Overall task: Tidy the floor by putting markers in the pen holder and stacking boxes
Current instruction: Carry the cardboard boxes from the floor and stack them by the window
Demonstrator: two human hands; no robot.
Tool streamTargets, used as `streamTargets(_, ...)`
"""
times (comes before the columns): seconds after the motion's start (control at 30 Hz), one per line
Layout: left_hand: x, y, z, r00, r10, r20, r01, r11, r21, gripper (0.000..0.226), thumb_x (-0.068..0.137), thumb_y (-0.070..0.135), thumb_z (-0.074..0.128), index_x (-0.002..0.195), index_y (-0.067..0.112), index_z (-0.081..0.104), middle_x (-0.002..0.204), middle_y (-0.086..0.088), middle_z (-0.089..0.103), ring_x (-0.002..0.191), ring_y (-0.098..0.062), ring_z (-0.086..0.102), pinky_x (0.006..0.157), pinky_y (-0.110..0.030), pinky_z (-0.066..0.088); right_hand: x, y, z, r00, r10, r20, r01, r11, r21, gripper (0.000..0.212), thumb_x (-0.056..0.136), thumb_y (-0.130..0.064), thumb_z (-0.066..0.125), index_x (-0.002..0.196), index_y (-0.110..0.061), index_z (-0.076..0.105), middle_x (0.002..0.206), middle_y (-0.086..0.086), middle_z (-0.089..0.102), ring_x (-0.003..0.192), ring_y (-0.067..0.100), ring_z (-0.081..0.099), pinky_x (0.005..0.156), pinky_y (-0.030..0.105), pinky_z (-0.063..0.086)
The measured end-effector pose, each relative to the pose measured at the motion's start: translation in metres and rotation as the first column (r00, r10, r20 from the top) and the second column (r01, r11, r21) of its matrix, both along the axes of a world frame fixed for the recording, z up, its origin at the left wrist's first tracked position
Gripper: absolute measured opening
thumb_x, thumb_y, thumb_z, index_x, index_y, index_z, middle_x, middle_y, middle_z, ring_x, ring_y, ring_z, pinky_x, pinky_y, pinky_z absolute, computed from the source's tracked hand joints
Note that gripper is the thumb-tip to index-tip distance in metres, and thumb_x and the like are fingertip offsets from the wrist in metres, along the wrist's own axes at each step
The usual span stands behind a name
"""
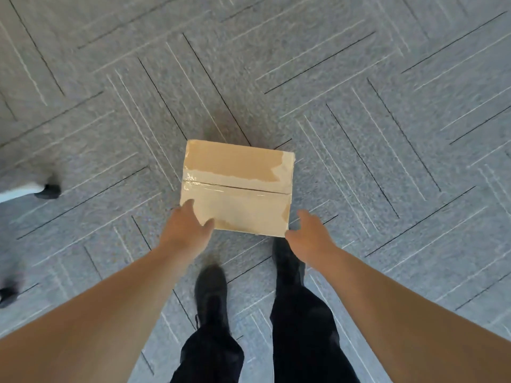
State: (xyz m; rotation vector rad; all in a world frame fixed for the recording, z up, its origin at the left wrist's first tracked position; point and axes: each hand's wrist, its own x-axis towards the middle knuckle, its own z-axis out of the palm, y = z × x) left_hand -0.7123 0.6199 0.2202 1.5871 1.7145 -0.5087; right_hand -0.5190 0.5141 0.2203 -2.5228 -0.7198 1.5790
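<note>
On the grey patterned carpet floor, a sealed cardboard box lay flat just ahead of the person's black shoes, near enough to be reached with both arms. The left hand rested on its near left corner, fingers spread over the top; the right hand hovered open beside the near right corner (contact unclear), seemingly bracketing the box for a two-handed lift. Glossy tape covered the lid's centre seam, its edges ragged. No markers or pen holder were visible.
</note>
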Motion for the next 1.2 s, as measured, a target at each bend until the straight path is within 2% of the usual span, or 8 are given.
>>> streamTargets(0.13, 0.009, 0.028, -0.087, 0.983, 0.185, -0.015, -0.182, 0.975, 0.124, 0.088, 0.078, 0.049, 0.065, 0.148, 0.02, 0.021, 0.152, -0.012, 0.029, 0.137, -0.033, 0.034, 0.108, -0.052, 0.034, 0.024, 0.038, -0.074, 0.985, -0.167, -0.049, 0.165, 0.986, -0.039, 0.058, 0.089, -0.014, 0.052, 0.142, -0.008, 0.03, 0.135, 0.014, 0.046, 0.114, 0.03, 0.05, 0.084, 0.035, 0.041)
streamTargets(0.27, 0.004, 0.049, -0.147, 0.965, 0.26, -0.021, -0.257, 0.96, 0.113, 0.099, 0.073, 0.052, 0.071, 0.15, 0.019, 0.018, 0.153, -0.013, 0.031, 0.14, -0.035, 0.031, 0.112, -0.054, 0.027, 0.037, 0.056, -0.12, 0.93, -0.351, -0.11, 0.344, 0.936, -0.075, 0.057, 0.088, -0.016, 0.056, 0.138, -0.011, 0.03, 0.106, 0.006, 0.052, 0.09, 0.025, 0.053, 0.067, 0.033, 0.044)
streamTargets(0.5, 0.011, 0.077, -0.177, 0.849, 0.501, -0.168, -0.48, 0.864, 0.149, 0.083, 0.072, 0.05, 0.072, 0.139, 0.013, 0.039, 0.138, -0.021, 0.033, 0.128, -0.04, 0.035, 0.103, -0.051, 0.038, 0.034, 0.066, -0.152, 0.777, -0.556, -0.296, 0.554, 0.827, -0.101, 0.04, 0.085, -0.012, 0.065, 0.12, -0.014, 0.046, 0.115, 0.007, 0.061, 0.101, 0.024, 0.058, 0.066, 0.03, 0.044)
streamTargets(0.6, 0.013, 0.088, -0.189, 0.748, 0.664, 0.017, -0.664, 0.748, -0.01, 0.085, 0.064, 0.044, 0.08, 0.134, 0.008, 0.046, 0.137, -0.016, 0.048, 0.123, -0.036, 0.045, 0.098, -0.045, 0.041, 0.03, 0.067, -0.147, 0.804, -0.528, -0.275, 0.531, 0.845, -0.069, 0.039, 0.08, -0.011, 0.065, 0.113, -0.018, 0.047, 0.104, 0.001, 0.06, 0.102, 0.023, 0.057, 0.081, 0.036, 0.049)
streamTargets(0.7, 0.016, 0.088, -0.182, 0.664, 0.741, 0.1, -0.741, 0.67, -0.049, 0.089, 0.05, 0.045, 0.083, 0.125, 0.005, 0.055, 0.122, -0.016, 0.061, 0.111, -0.037, 0.057, 0.093, -0.045, 0.049, 0.025, 0.073, -0.141, 0.826, -0.529, -0.193, 0.537, 0.843, -0.012, 0.066, 0.059, -0.021, 0.063, 0.123, -0.017, 0.047, 0.117, 0.006, 0.055, 0.099, 0.027, 0.059, 0.087, 0.045, 0.052)
streamTargets(0.97, -0.022, 0.104, -0.019, 0.616, 0.758, 0.215, -0.778, 0.628, 0.018, 0.075, 0.06, 0.047, 0.08, 0.12, 0.008, 0.057, 0.119, -0.013, 0.062, 0.108, -0.035, 0.058, 0.086, -0.041, 0.047, -0.002, 0.098, -0.01, 0.881, -0.436, -0.183, 0.461, 0.879, 0.124, 0.077, 0.049, -0.027, 0.067, 0.123, -0.017, 0.048, 0.12, 0.009, 0.056, 0.099, 0.029, 0.061, 0.085, 0.049, 0.052)
streamTargets(1.1, -0.055, 0.133, 0.109, 0.638, 0.722, 0.268, -0.756, 0.653, 0.038, 0.076, 0.058, 0.058, 0.075, 0.112, 0.006, 0.059, 0.113, -0.015, 0.065, 0.104, -0.037, 0.06, 0.08, -0.04, 0.048, -0.02, 0.137, 0.113, 0.886, -0.403, -0.23, 0.451, 0.865, 0.222, 0.054, 0.059, -0.013, 0.068, 0.11, -0.011, 0.055, 0.11, 0.015, 0.062, 0.091, 0.03, 0.064, 0.064, 0.033, 0.048)
streamTargets(1.2, -0.076, 0.155, 0.222, 0.636, 0.67, 0.382, -0.737, 0.674, 0.045, 0.046, 0.073, 0.045, 0.073, 0.098, 0.008, 0.06, 0.092, -0.012, 0.065, 0.083, -0.03, 0.059, 0.067, -0.034, 0.043, -0.025, 0.161, 0.227, 0.921, -0.326, -0.214, 0.38, 0.872, 0.307, 0.036, 0.075, 0.001, 0.065, 0.109, -0.008, 0.056, 0.106, 0.016, 0.064, 0.092, 0.031, 0.063, 0.064, 0.033, 0.046)
